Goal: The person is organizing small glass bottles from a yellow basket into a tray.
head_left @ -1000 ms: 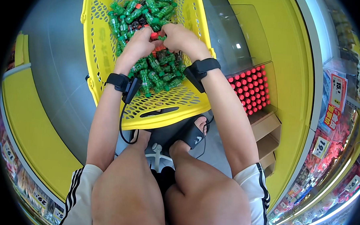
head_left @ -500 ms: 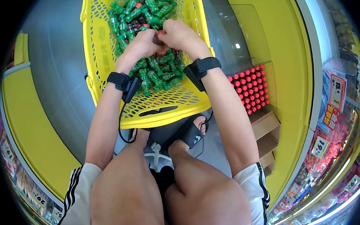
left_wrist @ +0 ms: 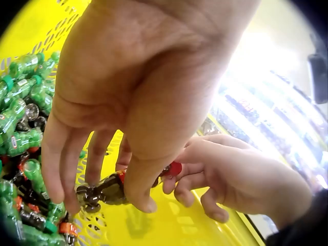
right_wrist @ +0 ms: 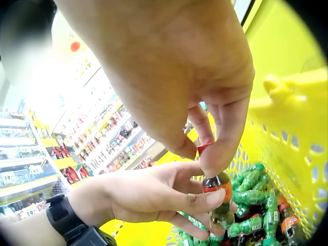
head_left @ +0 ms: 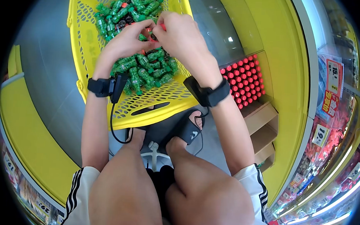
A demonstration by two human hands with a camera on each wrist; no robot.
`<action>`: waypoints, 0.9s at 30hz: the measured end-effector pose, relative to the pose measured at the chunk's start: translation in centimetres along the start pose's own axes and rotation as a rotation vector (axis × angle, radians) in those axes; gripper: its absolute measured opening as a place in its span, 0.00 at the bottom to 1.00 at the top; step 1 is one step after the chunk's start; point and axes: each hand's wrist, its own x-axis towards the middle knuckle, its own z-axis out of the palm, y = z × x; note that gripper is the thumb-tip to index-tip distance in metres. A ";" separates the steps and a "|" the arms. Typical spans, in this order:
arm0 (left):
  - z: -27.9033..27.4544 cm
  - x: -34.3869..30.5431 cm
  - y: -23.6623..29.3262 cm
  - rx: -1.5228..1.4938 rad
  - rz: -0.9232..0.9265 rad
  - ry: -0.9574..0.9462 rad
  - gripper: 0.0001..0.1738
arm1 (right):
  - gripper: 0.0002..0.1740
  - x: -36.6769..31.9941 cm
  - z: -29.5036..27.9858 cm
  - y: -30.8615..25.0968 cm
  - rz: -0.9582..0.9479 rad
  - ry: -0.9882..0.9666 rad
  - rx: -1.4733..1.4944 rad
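Above the basket, the left hand (head_left: 129,38) grips a small dark bottle with a red cap and an orange-red label. In the left wrist view the bottle (left_wrist: 110,189) lies between its thumb and fingers. The right hand (head_left: 178,34) pinches the bottle's red cap, as the right wrist view shows, where the bottle (right_wrist: 220,185) stands nearly upright, cap up. Beneath both hands the yellow basket (head_left: 83,48) holds many small green bottles (head_left: 143,76), with some dark, red-labelled bottles (right_wrist: 289,223) among them.
Right of the basket, rows of red-capped bottles (head_left: 243,81) stand in a clear-walled bin beside cardboard boxes (head_left: 263,126) and a yellow shelf edge (head_left: 288,77). Shelves of packaged goods with price tags line the far right. The person's knees and sandals are below the basket.
Both hands have come up from among the bottles with a red-capped bottle between them. In the head view the basket appears shifted slightly left and up.
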 end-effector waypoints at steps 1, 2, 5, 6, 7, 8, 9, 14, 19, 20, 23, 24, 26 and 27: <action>0.0 -0.3 0.9 0.001 0.002 -0.009 0.23 | 0.12 -0.7 -1.2 -0.3 -0.049 0.032 0.030; 0.0 -0.5 2.0 0.022 0.015 -0.003 0.23 | 0.12 -1.4 -2.2 -0.1 -0.042 0.039 0.028; 0.0 -1.1 5.6 0.014 0.004 -0.051 0.19 | 0.12 -4.3 -6.2 0.3 -0.108 0.101 0.125; 0.3 -1.4 6.4 0.006 0.052 -0.067 0.19 | 0.13 -5.3 -7.4 0.7 -0.095 0.100 0.107; 0.6 -1.7 7.4 0.001 0.101 -0.084 0.19 | 0.14 -6.3 -8.4 1.1 -0.080 0.102 0.090; 1.2 -2.1 8.8 -0.020 0.039 -0.082 0.17 | 0.14 -7.2 -9.1 1.5 -0.045 0.135 0.162; 1.9 -2.4 9.7 -0.014 0.039 -0.087 0.17 | 0.13 -8.1 -9.8 1.8 -0.010 0.166 0.236; 6.8 -3.1 13.3 0.200 0.349 0.033 0.16 | 0.12 -12.7 -12.7 1.9 0.221 0.265 0.376; 11.6 -2.4 14.1 0.216 0.488 0.040 0.14 | 0.13 -17.0 -14.5 3.3 0.368 0.303 0.372; 12.4 -2.3 14.3 0.196 0.495 0.027 0.14 | 0.13 -17.8 -14.7 3.6 0.407 0.310 0.376; 14.9 -1.9 14.9 0.290 0.540 0.043 0.15 | 0.12 -19.8 -15.1 4.2 0.498 0.347 0.426; 15.7 -1.9 15.0 0.290 0.542 0.033 0.15 | 0.12 -20.5 -15.1 4.7 0.514 0.369 0.438; 17.2 -2.0 15.3 0.280 0.499 -0.052 0.16 | 0.12 -21.9 -15.1 5.5 0.536 0.399 0.451; 17.8 -2.0 15.5 0.275 0.478 -0.093 0.17 | 0.12 -22.5 -15.0 5.9 0.558 0.414 0.458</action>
